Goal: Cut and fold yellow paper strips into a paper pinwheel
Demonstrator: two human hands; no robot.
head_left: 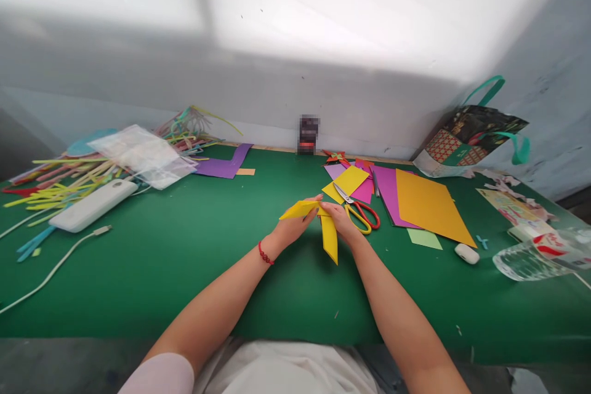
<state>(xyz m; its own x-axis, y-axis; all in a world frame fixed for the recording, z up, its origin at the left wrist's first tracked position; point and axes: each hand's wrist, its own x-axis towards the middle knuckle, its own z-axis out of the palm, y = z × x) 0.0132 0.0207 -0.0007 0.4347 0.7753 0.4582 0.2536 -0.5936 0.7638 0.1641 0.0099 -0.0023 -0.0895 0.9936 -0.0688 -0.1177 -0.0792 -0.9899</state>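
Nearest, a light-coloured garment (286,372) shows at the bottom edge, and two bare forearms reach from there over the green tabletop (194,277). Just above its surface, about midway across, both hands are closed on a folded yellow paper piece (329,240). The left hand (294,229), with a red beaded bracelet (265,253) at its wrist, pinches it from one side; the right hand (339,220) grips it from the other, the fingertips of the two nearly meeting. One folded strip of the piece points left above the left hand, while another hangs down between the wrists.

On the right lie a clear plastic bottle (521,258) on its side and a small white case (466,253). To the left, a white cable (64,277) curves in from the edge, its plug near a long white power bank (92,206).

Just beyond the right hand are scissors (351,201) with red and yellow handles, their blades over a yellow sheet (353,180). Right of them, an orange-yellow sheet (429,203) overlaps a magenta one (385,191), with a pale green slip (425,238) below.

Farther back, chenille stems (69,175) are heaped at the left under a clear plastic bag (143,154); purple paper (219,166) lies beside them. A red paper star (335,156) and a patterned bag (455,151) stand near the white wall (258,74).
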